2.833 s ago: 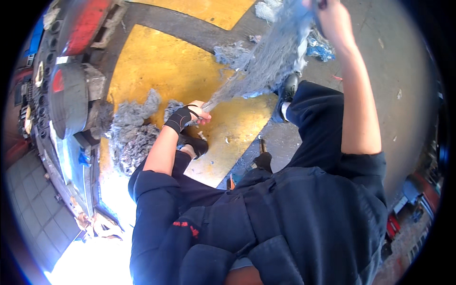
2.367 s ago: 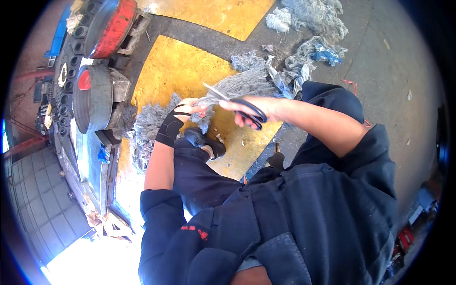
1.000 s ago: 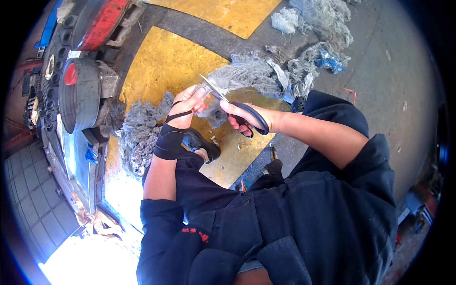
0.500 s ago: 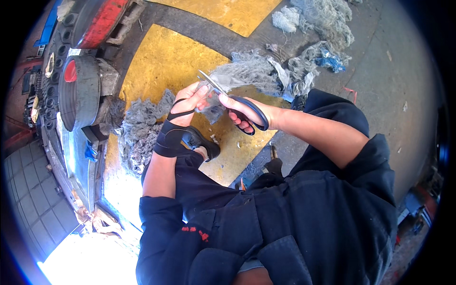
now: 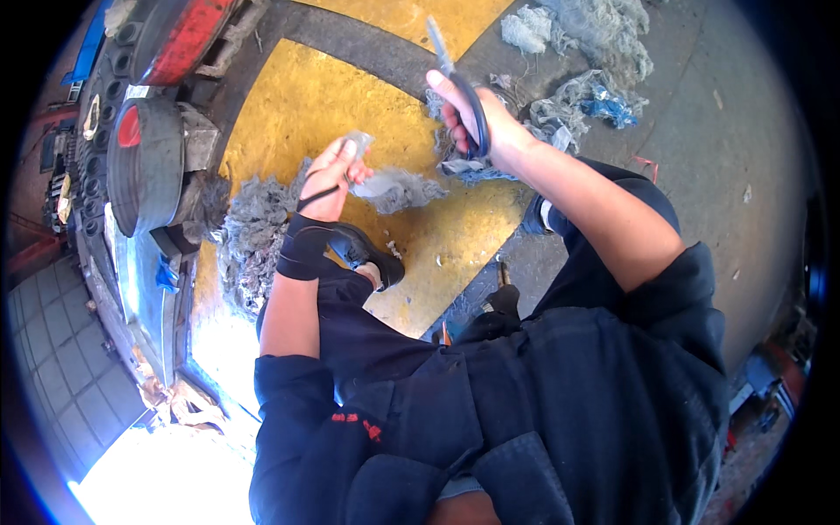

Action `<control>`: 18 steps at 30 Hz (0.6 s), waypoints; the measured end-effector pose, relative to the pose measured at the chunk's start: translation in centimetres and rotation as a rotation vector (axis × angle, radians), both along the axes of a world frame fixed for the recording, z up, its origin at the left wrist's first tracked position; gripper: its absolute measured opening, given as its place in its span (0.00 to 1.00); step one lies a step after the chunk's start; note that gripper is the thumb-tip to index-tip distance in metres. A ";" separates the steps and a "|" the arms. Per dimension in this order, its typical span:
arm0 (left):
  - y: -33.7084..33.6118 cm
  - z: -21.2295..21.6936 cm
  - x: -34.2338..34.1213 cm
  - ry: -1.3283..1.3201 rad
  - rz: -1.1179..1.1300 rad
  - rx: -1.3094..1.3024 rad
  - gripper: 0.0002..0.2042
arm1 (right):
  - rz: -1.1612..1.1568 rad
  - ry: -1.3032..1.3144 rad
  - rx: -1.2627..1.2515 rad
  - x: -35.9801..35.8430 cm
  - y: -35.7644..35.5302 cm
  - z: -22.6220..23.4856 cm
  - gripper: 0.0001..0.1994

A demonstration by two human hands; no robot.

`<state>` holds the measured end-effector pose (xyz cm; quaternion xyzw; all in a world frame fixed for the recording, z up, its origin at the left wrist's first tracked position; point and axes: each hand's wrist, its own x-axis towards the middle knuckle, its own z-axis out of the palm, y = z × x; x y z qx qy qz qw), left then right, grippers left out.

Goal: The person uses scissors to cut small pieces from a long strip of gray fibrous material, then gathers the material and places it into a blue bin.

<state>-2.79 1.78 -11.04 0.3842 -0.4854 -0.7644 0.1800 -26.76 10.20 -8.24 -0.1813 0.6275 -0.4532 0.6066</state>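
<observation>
Item: left hand (image 5: 331, 175), wrapped at the wrist, fingers closed on a tuft of grey fibre (image 5: 385, 185), held above the yellow floor panel (image 5: 306, 105); right hand (image 5: 477, 122) closed through the handles of black scissors (image 5: 455, 87), blades up and clear of the tuft; I judge the trimming partway: loose grey waste (image 5: 249, 236) lies just left; more fibre heaps (image 5: 586, 52) wait beyond.

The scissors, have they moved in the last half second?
Yes. The right hand has carried the scissors up and away from the left hand and its grey cloth, toward the scrap pile.
</observation>
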 end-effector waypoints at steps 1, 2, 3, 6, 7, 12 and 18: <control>-0.4 0.0 0.8 0.037 0.042 -0.003 0.15 | 0.034 0.077 -0.029 -0.4 -0.2 -0.4 0.29; -0.8 0.2 1.6 0.077 0.084 -0.006 0.15 | 0.002 0.080 -0.022 -0.7 -0.5 -0.5 0.29; -0.9 0.6 2.7 0.031 0.122 -0.072 0.15 | -0.015 0.078 -0.015 -0.7 -0.5 -0.4 0.29; -2.0 2.4 6.5 -0.055 0.180 -0.164 0.13 | -0.054 0.078 0.012 -1.3 -0.8 -0.2 0.27; -2.5 3.5 8.8 -0.110 0.133 -0.257 0.12 | -0.031 0.104 0.013 -1.6 -0.9 -0.2 0.26; -5.0 10.3 19.1 -0.450 0.321 -0.555 0.11 | -0.111 0.073 -0.115 -3.2 -1.1 -1.1 0.23; -6.8 14.8 41.8 -0.685 0.970 -0.654 0.11 | -0.267 0.018 -0.189 -3.8 -1.4 0.0 0.20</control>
